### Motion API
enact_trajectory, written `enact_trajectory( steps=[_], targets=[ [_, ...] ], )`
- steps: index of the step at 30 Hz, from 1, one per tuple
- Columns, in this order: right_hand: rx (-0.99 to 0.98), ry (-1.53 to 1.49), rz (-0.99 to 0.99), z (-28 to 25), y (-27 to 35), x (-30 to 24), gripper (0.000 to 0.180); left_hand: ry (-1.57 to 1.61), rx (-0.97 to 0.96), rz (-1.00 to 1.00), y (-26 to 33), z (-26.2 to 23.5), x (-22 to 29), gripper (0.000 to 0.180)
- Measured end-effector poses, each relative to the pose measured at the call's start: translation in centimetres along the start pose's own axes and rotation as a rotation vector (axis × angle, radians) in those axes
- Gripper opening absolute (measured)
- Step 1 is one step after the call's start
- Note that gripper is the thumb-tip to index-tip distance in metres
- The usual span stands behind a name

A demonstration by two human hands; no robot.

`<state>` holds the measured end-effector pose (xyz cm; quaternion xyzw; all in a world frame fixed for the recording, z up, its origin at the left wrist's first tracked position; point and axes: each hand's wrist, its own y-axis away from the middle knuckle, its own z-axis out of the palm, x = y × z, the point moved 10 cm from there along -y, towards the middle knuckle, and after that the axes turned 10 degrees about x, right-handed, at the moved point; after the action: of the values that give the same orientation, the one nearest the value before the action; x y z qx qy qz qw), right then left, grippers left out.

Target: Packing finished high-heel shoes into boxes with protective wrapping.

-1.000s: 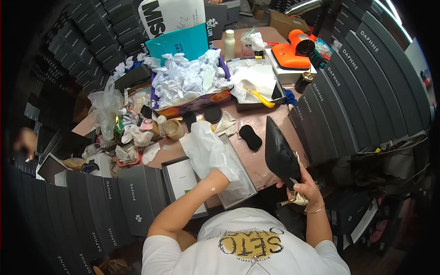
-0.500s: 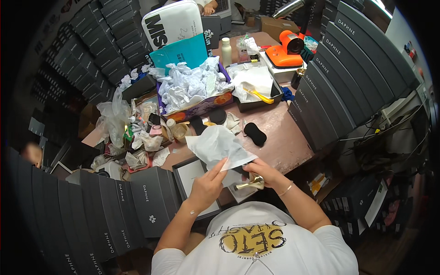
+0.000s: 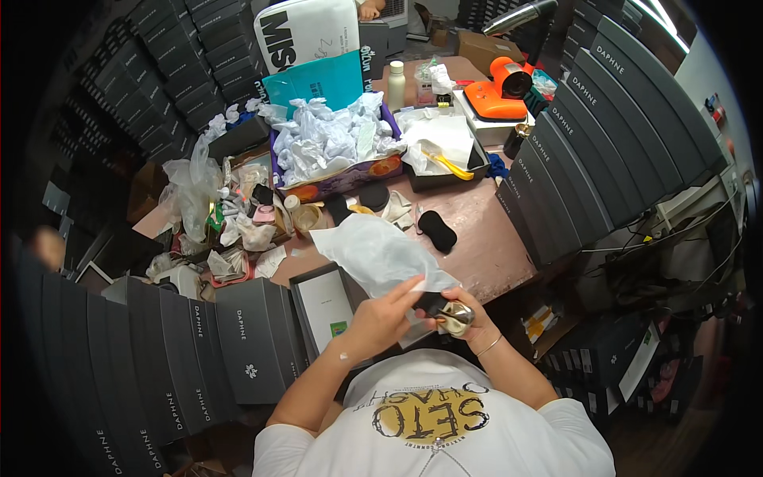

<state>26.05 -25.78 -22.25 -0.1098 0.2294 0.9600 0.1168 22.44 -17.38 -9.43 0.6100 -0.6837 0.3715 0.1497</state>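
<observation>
A glossy gold and black shoe (image 3: 457, 318) is gripped in my right hand (image 3: 470, 312), its gold end toward me. Its black part runs into the near end of a thin, translucent white sheet or bag (image 3: 377, 246), which covers the rest. My left hand (image 3: 383, 319) pinches the near edge of this white wrapping, fingers pressed together. The wrapping stretches away over the table to the far left. Beside my left forearm stands an open dark shoe box (image 3: 318, 294) with white lining and a small green patch inside.
Grey shoe boxes are stacked at left (image 3: 254, 342) and right (image 3: 588, 143). Beyond my hands lie a black eye-mask-shaped pad (image 3: 437, 231), a purple box (image 3: 350, 184) of crumpled paper, and a box holding a yellow-handled tool (image 3: 453, 165). An orange device (image 3: 497, 99) stands farther back.
The white wrapping has stretched out longer and moved slightly right over the shoe. My right hand has turned the gold end up toward me. A green patch now shows in the open box.
</observation>
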Motion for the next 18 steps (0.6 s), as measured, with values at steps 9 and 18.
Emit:
enact_trajectory(
  steps=[9,18],
  targets=[
    [0.161,0.047,-0.419,3.0,-1.4,-6.2,0.041,0.007,0.061,0.324,0.4,3.8,5.5,0.033],
    [0.191,0.12,-0.459,3.9,-3.4,-6.0,0.049,0.503,-0.23,0.43,3.0,9.6,10.9,0.047]
  ],
)
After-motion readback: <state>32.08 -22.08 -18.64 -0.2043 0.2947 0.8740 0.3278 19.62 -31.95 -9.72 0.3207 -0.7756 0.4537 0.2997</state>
